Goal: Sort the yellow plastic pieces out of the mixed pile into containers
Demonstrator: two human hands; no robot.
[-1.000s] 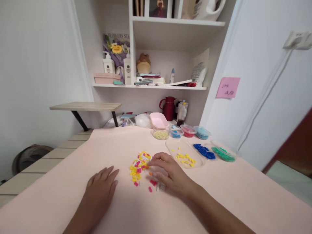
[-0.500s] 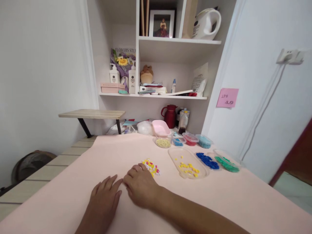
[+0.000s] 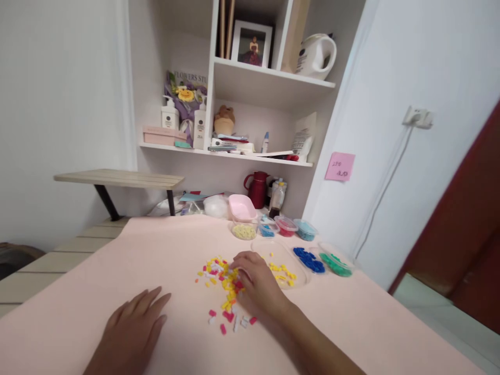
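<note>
Several small yellow, red, white and orange plastic pieces (image 3: pixel 228 284) lie in a loose heap on the pink tabletop, with a few scattered nearer to me. At the heap's right side is my right hand (image 3: pixel 255 278), its fingers curved over the edge pieces and a gap showing between fingers and thumb. I see nothing gripped in it. My left hand (image 3: pixel 133 323) rests palm down on the tabletop left of the heap, open, fingers stretched out and holding nothing. Behind my right hand, a clear shallow tray (image 3: pixel 300 276) holds some yellow pieces.
Blue pieces (image 3: pixel 308 259) and a tub of green pieces (image 3: pixel 336 264) sit right of the tray. Farther back stand small clear tubs, including one of pale yellow pieces (image 3: pixel 244 232), and a pink dish (image 3: pixel 242 207). A wooden raised shelf (image 3: pixel 117 178) stands at left.
My right hand has moved right, off the left side of the heap, uncovering many more pieces. My left hand has drawn away to the left. The camera view has shifted and tilted.
</note>
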